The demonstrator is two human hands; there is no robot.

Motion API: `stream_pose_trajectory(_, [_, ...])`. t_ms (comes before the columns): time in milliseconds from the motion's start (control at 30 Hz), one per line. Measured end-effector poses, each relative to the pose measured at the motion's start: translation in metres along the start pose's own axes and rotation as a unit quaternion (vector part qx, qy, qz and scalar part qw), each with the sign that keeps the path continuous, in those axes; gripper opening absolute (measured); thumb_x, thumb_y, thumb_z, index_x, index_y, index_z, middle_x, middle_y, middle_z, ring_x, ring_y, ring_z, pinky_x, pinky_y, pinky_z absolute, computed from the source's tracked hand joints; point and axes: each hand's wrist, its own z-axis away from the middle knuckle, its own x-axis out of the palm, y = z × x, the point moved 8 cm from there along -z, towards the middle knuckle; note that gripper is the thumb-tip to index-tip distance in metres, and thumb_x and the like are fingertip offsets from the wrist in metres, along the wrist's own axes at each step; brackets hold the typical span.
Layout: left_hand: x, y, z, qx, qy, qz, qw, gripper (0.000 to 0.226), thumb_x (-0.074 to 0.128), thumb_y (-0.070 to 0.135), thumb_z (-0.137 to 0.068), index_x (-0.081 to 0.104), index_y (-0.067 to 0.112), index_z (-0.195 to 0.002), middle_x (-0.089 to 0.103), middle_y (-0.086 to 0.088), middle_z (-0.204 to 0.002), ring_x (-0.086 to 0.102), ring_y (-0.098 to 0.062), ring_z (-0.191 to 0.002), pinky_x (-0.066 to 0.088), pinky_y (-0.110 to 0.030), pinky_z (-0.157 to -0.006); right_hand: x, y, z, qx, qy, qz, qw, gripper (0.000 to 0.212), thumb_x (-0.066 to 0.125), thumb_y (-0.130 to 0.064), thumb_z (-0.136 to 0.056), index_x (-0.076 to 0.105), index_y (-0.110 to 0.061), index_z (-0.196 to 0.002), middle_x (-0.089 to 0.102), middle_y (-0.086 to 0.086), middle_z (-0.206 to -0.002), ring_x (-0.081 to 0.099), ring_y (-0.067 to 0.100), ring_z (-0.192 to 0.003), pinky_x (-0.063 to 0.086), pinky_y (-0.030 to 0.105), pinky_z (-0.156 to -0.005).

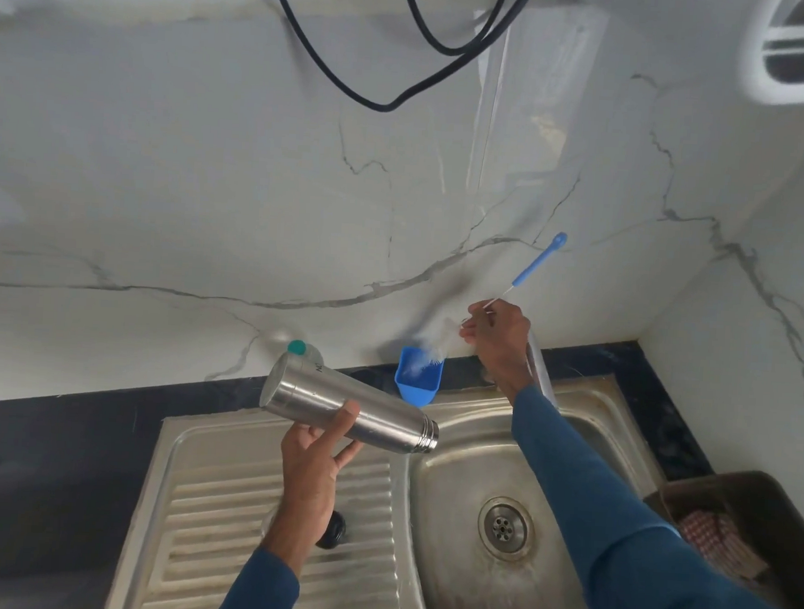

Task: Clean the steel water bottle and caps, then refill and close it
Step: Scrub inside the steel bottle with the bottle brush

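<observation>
My left hand [318,449] grips the steel water bottle [330,400] and holds it nearly level above the drainboard, its open threaded mouth pointing right toward the sink basin. My right hand [498,335] pinches the wire stem of a bottle brush [535,264] with a blue handle. The brush's white bristles [438,341] hang down into a blue plastic cup [417,382] at the sink's back edge. A black cap [331,529] lies on the drainboard, partly hidden by my left forearm.
The steel sink [446,581] has a drain [505,526] at its middle and a ribbed drainboard [222,504] on the left. A plastic bottle with a green cap [297,347] stands behind the steel bottle. A brown bin with cloth [723,535] sits right. Black cables [387,103] hang overhead.
</observation>
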Motion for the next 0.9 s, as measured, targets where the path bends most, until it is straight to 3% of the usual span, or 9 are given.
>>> stream_pose_trajectory(167, [0.001,0.003,-0.002,0.002,-0.001,-0.002,1.0,0.058,0.091,0.025,-0.08,0.066,0.021,-0.132,0.076,0.0,-0.126,0.069,-0.022,-0.125,0.054,-0.053,-0.104,-0.038,-0.021,0.021,-0.013,0.042,-0.056,0.997,0.014,0.06,-0.006,-0.104,0.073,0.001,-0.101,0.077,0.017,-0.079,0.077,0.032,-0.072,0.067,0.039,-0.072])
stream_pose_trajectory(300, [0.002,0.009,0.0,0.003,0.006,0.005,1.0,0.103,0.104,0.054,-0.046,0.064,0.019,-0.135,0.075,-0.004,-0.129,0.07,-0.024,-0.124,0.057,-0.049,-0.1,-0.082,-0.033,0.053,-0.028,0.059,-0.129,0.989,0.014,0.06,-0.003,-0.104,0.072,0.003,-0.101,0.077,0.02,-0.079,0.078,0.033,-0.072,0.066,0.037,-0.07])
stream_pose_trajectory(367, [0.004,0.01,0.005,0.004,0.002,-0.002,1.0,0.109,0.104,0.058,-0.04,0.065,0.019,-0.134,0.074,-0.006,-0.13,0.071,-0.024,-0.123,0.057,-0.048,-0.098,-0.104,-0.033,0.07,-0.009,0.055,-0.179,0.982,0.013,0.061,-0.003,-0.104,0.072,0.004,-0.104,0.078,0.021,-0.083,0.079,0.032,-0.075,0.066,0.034,-0.07])
stream_pose_trajectory(433, [0.007,0.009,0.011,0.002,-0.011,-0.011,1.0,0.103,0.103,0.056,-0.045,0.065,0.02,-0.134,0.074,-0.006,-0.13,0.071,-0.024,-0.123,0.057,-0.047,-0.098,-0.123,-0.031,0.085,0.004,0.062,-0.203,0.977,0.013,0.062,-0.003,-0.104,0.072,0.003,-0.106,0.078,0.021,-0.084,0.08,0.032,-0.078,0.066,0.032,-0.07])
stream_pose_trajectory(600, [0.011,0.001,0.029,-0.01,-0.016,-0.02,1.0,0.063,0.093,0.032,-0.078,0.065,0.018,-0.133,0.074,-0.007,-0.13,0.07,-0.026,-0.124,0.058,-0.046,-0.095,-0.173,-0.029,0.115,-0.03,0.106,-0.161,0.981,0.016,0.063,-0.011,-0.105,0.073,0.001,-0.104,0.079,0.017,-0.08,0.08,0.031,-0.075,0.067,0.036,-0.072])
stream_pose_trajectory(900, [0.024,-0.019,0.052,-0.079,0.02,0.043,0.996,0.047,0.078,0.028,-0.093,0.062,0.018,-0.136,0.073,-0.012,-0.13,0.071,-0.03,-0.118,0.058,-0.054,-0.097,-0.233,-0.002,0.152,0.004,0.122,-0.192,0.974,0.017,0.061,-0.011,-0.105,0.074,0.0,-0.1,0.078,0.02,-0.08,0.079,0.035,-0.077,0.064,0.036,-0.071])
